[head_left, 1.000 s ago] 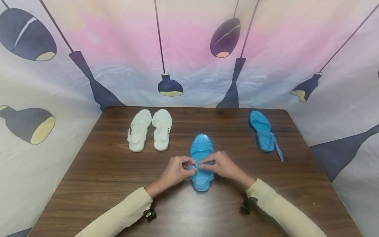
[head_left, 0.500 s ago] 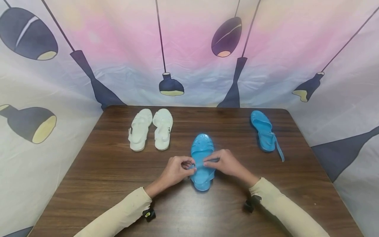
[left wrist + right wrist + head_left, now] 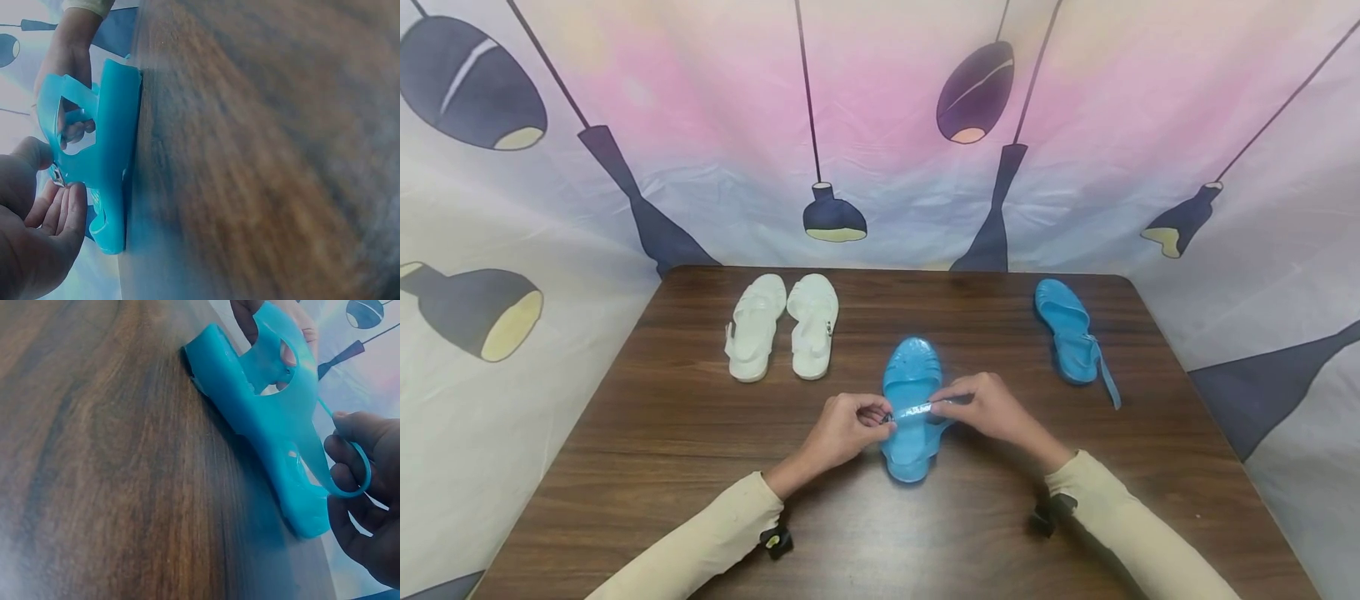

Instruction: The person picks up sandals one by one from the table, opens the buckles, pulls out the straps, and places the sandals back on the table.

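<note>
A blue jelly sandal [image 3: 912,367] stands upright on the table, toe pointing away, in the middle of the head view. At its left side my left hand [image 3: 848,425] pinches the small metal buckle [image 3: 58,175] between thumb and fingers. My right hand [image 3: 988,404] grips the sandal's ankle strap [image 3: 913,410], which runs across the shoe from the buckle. In the right wrist view the strap [image 3: 365,465] loops round through the fingers of that hand. Whether the strap passes through the buckle is hidden by the left fingers.
Another blue sandal [image 3: 1062,321] lies at the back right of the wooden table [image 3: 647,433], its strap hanging loose to the side. Two white sandals [image 3: 752,329] stand side by side at the back left. A printed cloth [image 3: 910,100] hangs behind the table.
My right hand has moved right, away from the left hand, and the strap now stretches across the sandal between them. The left hand keeps its place at the buckle.
</note>
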Demonstrator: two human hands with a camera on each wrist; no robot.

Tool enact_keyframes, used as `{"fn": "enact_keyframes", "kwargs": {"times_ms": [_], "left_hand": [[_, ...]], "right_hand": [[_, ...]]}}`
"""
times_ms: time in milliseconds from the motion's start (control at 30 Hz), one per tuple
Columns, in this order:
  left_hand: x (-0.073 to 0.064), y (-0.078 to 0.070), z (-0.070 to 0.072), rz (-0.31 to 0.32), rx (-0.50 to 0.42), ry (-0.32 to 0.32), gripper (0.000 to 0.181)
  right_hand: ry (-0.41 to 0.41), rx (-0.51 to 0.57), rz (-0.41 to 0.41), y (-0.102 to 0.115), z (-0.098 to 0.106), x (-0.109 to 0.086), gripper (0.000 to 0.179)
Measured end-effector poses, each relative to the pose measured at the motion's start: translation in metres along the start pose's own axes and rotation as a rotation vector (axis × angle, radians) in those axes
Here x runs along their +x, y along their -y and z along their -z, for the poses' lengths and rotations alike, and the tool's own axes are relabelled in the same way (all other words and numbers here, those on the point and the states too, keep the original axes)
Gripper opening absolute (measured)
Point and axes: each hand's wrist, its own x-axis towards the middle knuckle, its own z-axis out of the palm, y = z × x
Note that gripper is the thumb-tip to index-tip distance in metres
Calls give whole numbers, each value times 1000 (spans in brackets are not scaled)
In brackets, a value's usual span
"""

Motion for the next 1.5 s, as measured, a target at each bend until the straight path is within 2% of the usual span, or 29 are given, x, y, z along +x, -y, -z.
{"fn": "enact_keyframes", "kwargs": {"times_ms": [200,467,767,967,1267,1500], "left_hand": [[0,0,-1,14,0,0,16],[3,0,0,14,-3,8,16],[2,0,3,11,-36,35,19],[2,2,3,49,-53,39,20],[-1,1,2,85,-76,49,23],[-5,1,4,133,-51,43,27]], "right_hand": [[-17,9,11,-3,1,-1,23],[-119,46,-1,-14,10,1,22],[-100,-11,86,4,7,17,23],[-61,-100,128,12,-1,29,25],[-77,-181,93,12,-3,38,29],[-116,-162,58,5,6,25,36]]}}
